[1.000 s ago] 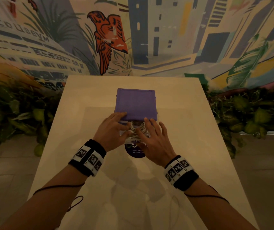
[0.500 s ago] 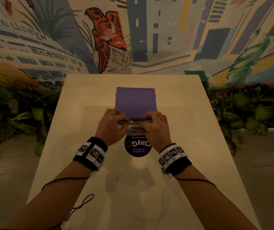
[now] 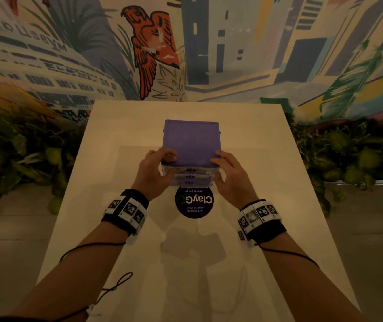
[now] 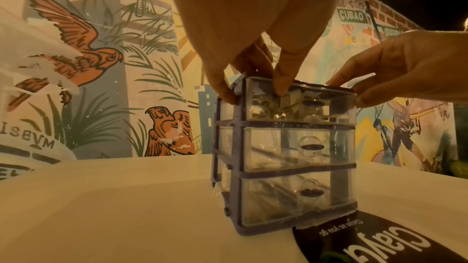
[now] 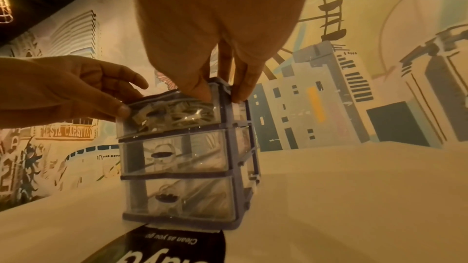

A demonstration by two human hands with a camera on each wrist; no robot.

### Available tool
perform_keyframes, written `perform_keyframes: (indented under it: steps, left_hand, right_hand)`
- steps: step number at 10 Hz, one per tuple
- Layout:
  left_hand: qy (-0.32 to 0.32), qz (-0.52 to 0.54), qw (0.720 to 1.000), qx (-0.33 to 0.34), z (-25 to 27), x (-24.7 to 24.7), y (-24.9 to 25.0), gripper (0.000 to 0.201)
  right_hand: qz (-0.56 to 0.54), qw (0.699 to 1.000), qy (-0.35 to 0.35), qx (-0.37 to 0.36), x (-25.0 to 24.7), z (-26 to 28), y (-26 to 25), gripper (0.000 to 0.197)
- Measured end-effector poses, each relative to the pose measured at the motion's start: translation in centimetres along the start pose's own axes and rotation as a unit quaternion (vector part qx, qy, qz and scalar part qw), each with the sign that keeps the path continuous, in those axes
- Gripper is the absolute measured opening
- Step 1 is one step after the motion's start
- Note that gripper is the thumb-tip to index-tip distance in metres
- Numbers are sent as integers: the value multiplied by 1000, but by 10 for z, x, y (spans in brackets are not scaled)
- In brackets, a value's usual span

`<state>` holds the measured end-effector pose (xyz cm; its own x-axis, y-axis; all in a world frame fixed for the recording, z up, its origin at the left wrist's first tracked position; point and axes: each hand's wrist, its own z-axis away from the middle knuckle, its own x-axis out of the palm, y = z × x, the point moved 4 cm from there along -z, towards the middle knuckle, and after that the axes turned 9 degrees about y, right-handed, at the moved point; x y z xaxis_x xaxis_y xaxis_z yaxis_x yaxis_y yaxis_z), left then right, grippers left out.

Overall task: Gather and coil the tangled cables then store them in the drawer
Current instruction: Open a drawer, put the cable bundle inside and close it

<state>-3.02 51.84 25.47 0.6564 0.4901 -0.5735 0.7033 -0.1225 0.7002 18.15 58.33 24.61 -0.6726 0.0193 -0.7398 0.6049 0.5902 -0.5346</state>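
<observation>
With coiled cables (image 5: 174,114) already behind the fingertips (image 5: 121,110) in the top drawer (image 4: 298,103) — nearly done. Both hands, left hand (image 3: 155,173) and right hand (image 3: 231,176), curled on the drawer unit (image 3: 191,140) — remaining: seat that drawer flush.

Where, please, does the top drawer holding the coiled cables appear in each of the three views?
Head: top drawer at centre, just under the purple lid, between both hands.
Left wrist: top drawer right of centre, uppermost tier.
Right wrist: top drawer left of centre, uppermost tier.
Shared landmark: round black sticker before the unit.
</observation>
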Motion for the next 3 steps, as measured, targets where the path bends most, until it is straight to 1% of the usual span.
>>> perform_keyframes:
  steps: [1, 2, 3]
  left_hand:
    - [1, -3, 1000, -4, 0, 5, 1, 44]
    - [0, -2, 1000, -16, -2, 3, 1, 47]
    - [-8, -4, 1000, 7, 10, 2, 6, 56]
  right_hand:
    - [-6, 1000, 12, -2, -1, -3, -3, 33]
    - [-8, 1000, 3, 17, -1, -3, -1, 33]
    - [-30, 999, 9, 25, 2, 8, 0, 45]
